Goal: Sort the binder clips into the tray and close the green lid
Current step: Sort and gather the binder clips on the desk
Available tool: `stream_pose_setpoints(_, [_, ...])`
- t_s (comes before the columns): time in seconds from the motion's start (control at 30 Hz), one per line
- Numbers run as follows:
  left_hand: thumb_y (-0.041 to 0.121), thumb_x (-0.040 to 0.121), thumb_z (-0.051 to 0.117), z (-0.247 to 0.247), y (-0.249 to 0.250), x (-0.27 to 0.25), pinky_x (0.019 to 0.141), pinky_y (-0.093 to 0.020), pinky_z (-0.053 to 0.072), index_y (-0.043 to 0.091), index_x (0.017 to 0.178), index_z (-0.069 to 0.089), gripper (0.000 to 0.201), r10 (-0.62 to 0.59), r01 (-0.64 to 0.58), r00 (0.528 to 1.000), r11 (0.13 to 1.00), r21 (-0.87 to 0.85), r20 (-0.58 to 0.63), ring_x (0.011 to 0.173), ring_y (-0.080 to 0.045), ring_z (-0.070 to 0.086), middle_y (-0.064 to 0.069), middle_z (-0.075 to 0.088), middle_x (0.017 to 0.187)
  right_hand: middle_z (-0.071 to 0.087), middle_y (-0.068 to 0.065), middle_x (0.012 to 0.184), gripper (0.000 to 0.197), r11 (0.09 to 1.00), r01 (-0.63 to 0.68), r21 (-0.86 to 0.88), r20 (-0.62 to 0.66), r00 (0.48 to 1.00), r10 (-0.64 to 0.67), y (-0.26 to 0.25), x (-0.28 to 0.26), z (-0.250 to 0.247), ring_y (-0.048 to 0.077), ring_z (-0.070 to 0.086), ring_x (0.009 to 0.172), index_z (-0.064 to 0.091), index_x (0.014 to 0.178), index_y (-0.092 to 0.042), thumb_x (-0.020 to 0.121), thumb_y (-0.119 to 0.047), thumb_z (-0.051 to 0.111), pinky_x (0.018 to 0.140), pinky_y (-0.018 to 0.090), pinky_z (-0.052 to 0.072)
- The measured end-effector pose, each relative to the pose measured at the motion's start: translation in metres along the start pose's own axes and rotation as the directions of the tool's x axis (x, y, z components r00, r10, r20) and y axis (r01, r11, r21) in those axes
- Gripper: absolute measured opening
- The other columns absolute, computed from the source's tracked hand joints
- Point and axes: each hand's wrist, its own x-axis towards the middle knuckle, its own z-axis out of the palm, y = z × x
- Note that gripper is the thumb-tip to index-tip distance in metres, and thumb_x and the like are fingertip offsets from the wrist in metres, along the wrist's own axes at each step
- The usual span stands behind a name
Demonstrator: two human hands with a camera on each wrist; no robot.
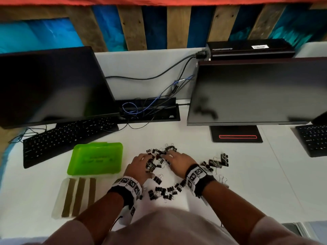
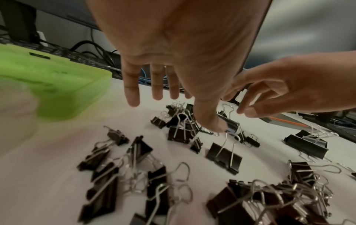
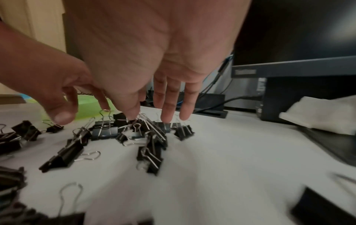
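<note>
**Both hands hovering over the clip pile**

On the white worktop (image 1: 230,174), the translucent green plastic lid (image 1: 95,158) is lying left of the heap of black binder clips with wire handles (image 1: 157,160); its writing is unreadable. The clear ribbed tray (image 1: 76,197) is sitting nearer the left hand (image 1: 141,165). The right hand (image 1: 178,160) is alongside; both hands' fingers are spreading wide, holding nothing, clips directly beneath.
</note>
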Motion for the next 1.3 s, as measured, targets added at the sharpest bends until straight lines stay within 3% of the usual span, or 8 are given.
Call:
stream_pose_setpoints(0.17, [0.024,0.052,0.089,0.005,-0.016,-0.003,0.112,-0.037,0.033,0.032,0.143,0.027,0.110,0.007,0.027,0.975,0.988,-0.151,0.222,0.136,-0.019,0.030,0.005,0.021,0.149,0.055,0.013,0.120,0.037,1.000,0.003,-0.010,0.069,0.998,-0.003,-0.013,0.021,0.005,0.033,0.058,0.106,0.053,0.125,-0.009,0.091,0.001,0.043,0.083,0.041,0.052])
stream_pose_setpoints(0.37, [0.013,0.070,0.078,0.007,-0.015,-0.001,0.111,-0.032,0.033,0.027,0.144,0.025,0.092,0.017,0.013,0.984,0.986,-0.164,0.180,0.133,-0.020,0.036,-0.001,0.032,0.144,0.065,0.008,0.107,0.022,0.984,-0.029,0.173,-0.138,0.989,0.054,-0.010,0.010,-0.009,0.026,0.065,0.093,0.065,0.109,-0.012,0.092,-0.007,0.053,0.087,0.035,0.054])
stream_pose_setpoints(0.47, [0.016,0.076,0.073,0.009,-0.015,0.000,0.109,-0.031,0.035,0.028,0.144,0.025,0.084,0.035,-0.012,0.988,0.989,-0.147,0.152,0.131,-0.020,0.038,-0.001,0.037,0.140,0.070,0.006,0.099,0.022,0.940,-0.084,0.329,-0.325,0.925,0.197,0.006,-0.007,-0.028,0.021,0.066,0.085,0.069,0.104,-0.013,0.090,-0.006,0.053,0.084,0.029,0.053])
stream_pose_setpoints(0.83, [0.030,0.076,0.073,0.010,-0.005,-0.003,0.111,-0.038,0.034,0.035,0.143,0.023,0.084,0.095,-0.062,0.979,0.982,-0.179,0.182,0.134,-0.018,0.035,0.002,0.035,0.144,0.061,0.010,0.117,0.027,0.904,-0.419,0.079,-0.059,0.904,0.424,0.084,-0.078,-0.005,0.029,0.060,0.107,0.062,0.113,-0.007,0.090,-0.006,0.049,0.089,0.036,0.049])
stream_pose_setpoints(0.97, [0.033,0.074,0.074,0.007,-0.013,-0.017,0.108,-0.038,0.037,0.041,0.139,0.029,0.079,0.146,-0.136,0.983,0.986,-0.095,0.112,0.129,-0.012,0.035,0.010,0.034,0.143,0.050,0.009,0.135,0.039,0.867,-0.496,0.039,-0.134,0.858,0.497,0.083,-0.076,-0.003,0.029,0.048,0.123,0.058,0.121,-0.007,0.086,0.002,0.046,0.094,0.041,0.046])
stream_pose_setpoints(1.07, [0.036,0.076,0.070,0.006,-0.011,-0.028,0.105,-0.041,0.038,0.040,0.136,0.036,0.069,0.329,-0.340,0.934,0.938,0.062,0.142,0.129,-0.014,0.034,0.010,0.030,0.146,0.055,0.010,0.129,0.043,0.943,-0.330,0.038,-0.215,0.919,0.330,0.068,-0.066,0.003,0.032,0.053,0.117,0.063,0.115,-0.010,0.076,0.004,0.057,0.094,0.041,0.046])
stream_pose_setpoints(1.17, [0.038,0.081,0.065,0.008,0.000,-0.033,0.107,-0.042,0.035,0.036,0.136,0.039,0.061,0.434,-0.476,0.876,0.847,0.237,0.209,0.136,-0.017,0.026,0.009,0.019,0.154,0.060,-0.004,0.121,0.046,0.997,-0.046,0.057,-0.021,0.999,0.047,0.045,-0.062,0.010,0.018,0.058,0.108,0.062,0.114,-0.028,0.077,-0.001,0.056,0.093,0.036,0.050])
stream_pose_setpoints(1.3, [0.035,0.082,0.064,0.012,0.009,-0.033,0.107,-0.041,0.035,0.030,0.137,0.038,0.061,0.434,-0.488,0.868,0.834,0.258,0.240,0.138,-0.017,0.024,0.008,0.012,0.156,0.058,-0.007,0.121,0.043,0.993,0.050,0.107,0.193,0.979,-0.070,0.025,-0.066,0.016,0.012,0.052,0.112,0.060,0.115,-0.032,0.080,-0.007,0.059,0.090,0.032,0.049])
